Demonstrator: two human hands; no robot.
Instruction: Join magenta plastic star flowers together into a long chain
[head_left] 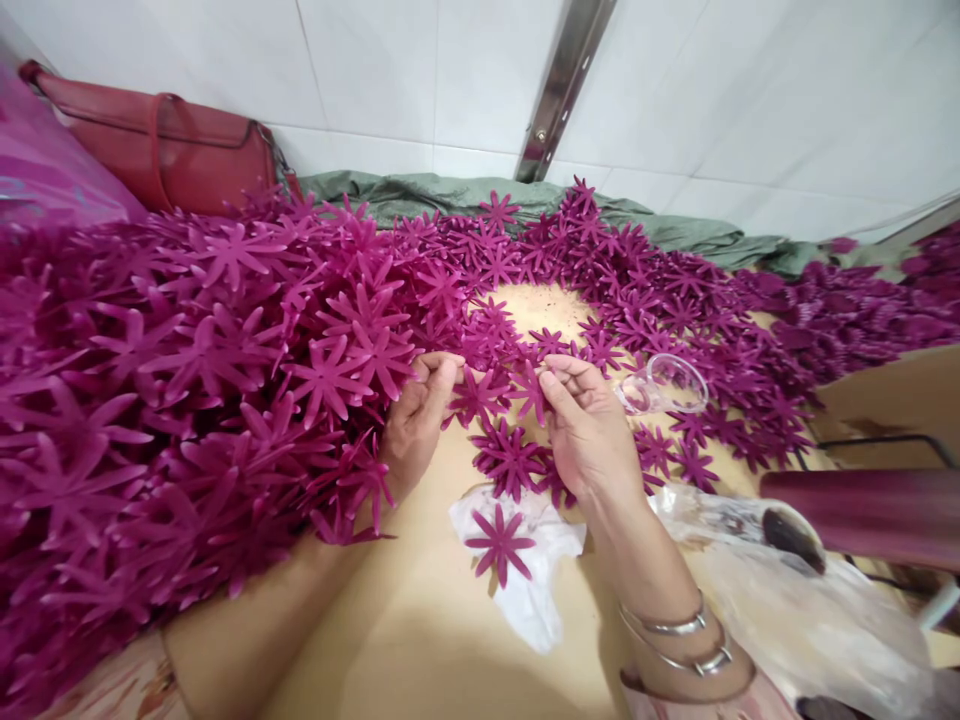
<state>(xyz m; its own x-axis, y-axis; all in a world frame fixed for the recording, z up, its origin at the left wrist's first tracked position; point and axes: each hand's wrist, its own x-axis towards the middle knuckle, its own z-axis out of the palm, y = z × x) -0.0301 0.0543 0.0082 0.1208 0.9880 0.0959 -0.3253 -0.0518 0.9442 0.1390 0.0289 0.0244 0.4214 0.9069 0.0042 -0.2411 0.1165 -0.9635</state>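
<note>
A big heap of magenta star-shaped fabric flowers (187,380) covers the left and far side of a tan table (420,620). My left hand (416,420) is closed in a pinch at the edge of the heap, gripping a magenta flower (476,395). My right hand (589,430) is also pinched, its fingertips on a flower petal (532,385) between the two hands. Several flowers (510,460) lie stacked just below my hands. One single flower (499,540) rests on a white tissue (532,580).
A clear plastic cup (664,385) lies on its side right of my right hand. A clear plastic bag (795,590) sits at the right. A red handbag (165,145) and green cloth (465,195) lie against the white tiled wall.
</note>
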